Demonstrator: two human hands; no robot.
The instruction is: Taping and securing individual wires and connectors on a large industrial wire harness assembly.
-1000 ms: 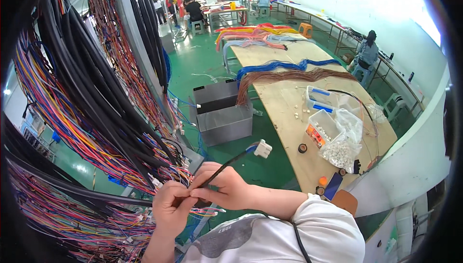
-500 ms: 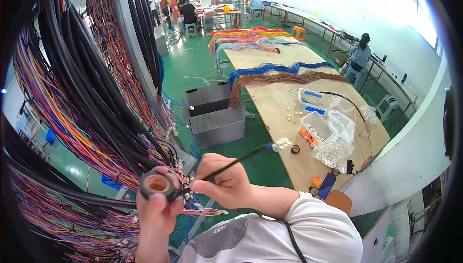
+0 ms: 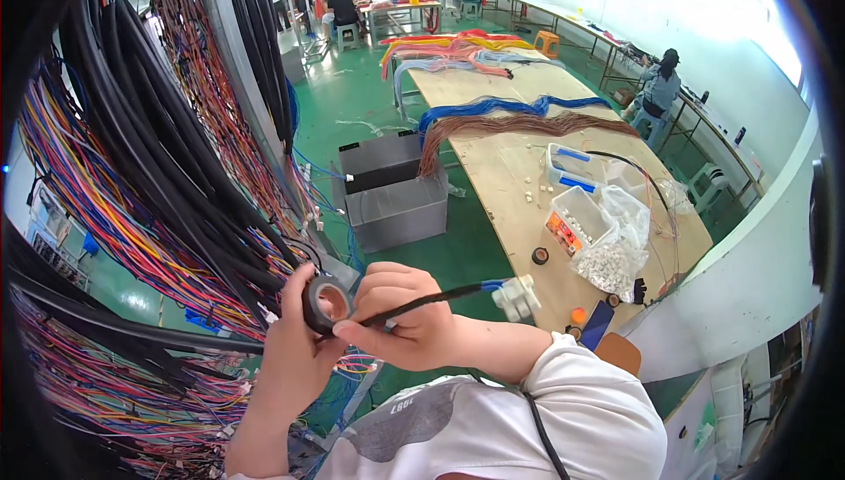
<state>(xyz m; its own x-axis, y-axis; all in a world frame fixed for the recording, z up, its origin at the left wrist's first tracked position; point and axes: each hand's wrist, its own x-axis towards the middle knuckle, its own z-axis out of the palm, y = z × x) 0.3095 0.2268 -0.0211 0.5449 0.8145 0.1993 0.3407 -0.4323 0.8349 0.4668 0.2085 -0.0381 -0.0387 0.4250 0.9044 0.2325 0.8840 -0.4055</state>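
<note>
My left hand holds a roll of black tape up in front of the hanging wire harnesses. My right hand pinches a thin black taped cable right beside the roll. The cable runs off to the right and ends in a white connector with short blue wires. Roll and cable touch at my fingertips.
Dense bundles of black and multicoloured wires hang at left on a board. A grey metal box stands on the green floor. A long wooden table at right carries plastic bins, bagged white parts, a small tape roll. People sit at far benches.
The tape roll has come up into my left hand beside the cable. The connector end has swung down and nearer to me. My view has shifted slightly.
</note>
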